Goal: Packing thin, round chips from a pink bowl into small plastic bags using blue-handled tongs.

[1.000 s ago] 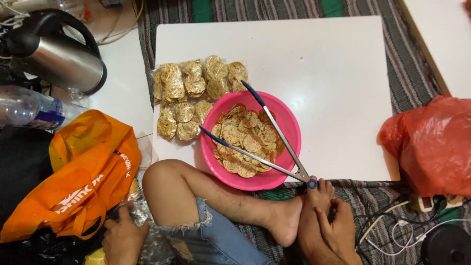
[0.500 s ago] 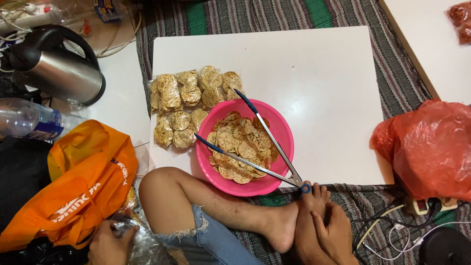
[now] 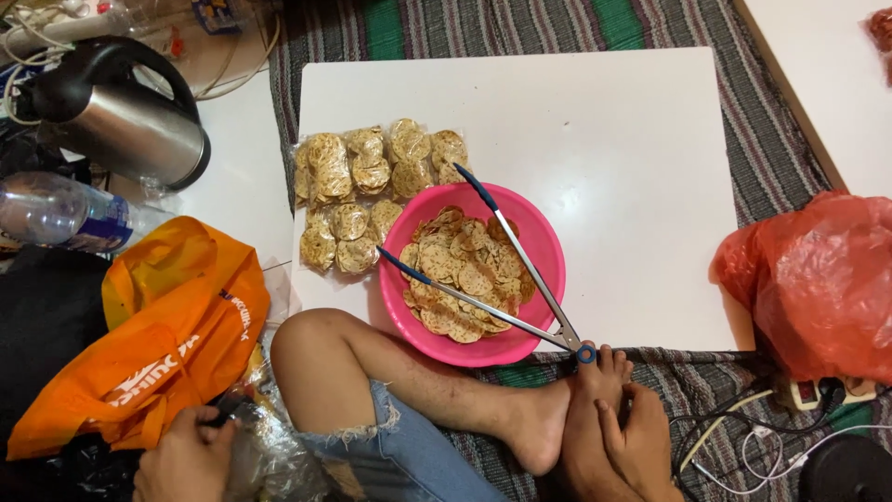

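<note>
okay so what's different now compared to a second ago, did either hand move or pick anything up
The left hand has slid further left along the crinkly clear plastic by the orange bag, fingers still in it. The right hand stays on the foot. Tongs still lie open across the pink bowl; nothing picked up.

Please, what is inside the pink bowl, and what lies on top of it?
The pink bowl holds round flat crackers. Metal tongs with blue tips lie open across its rim. The bowl's bottom cannot be seen, because the crackers cover it.
</note>
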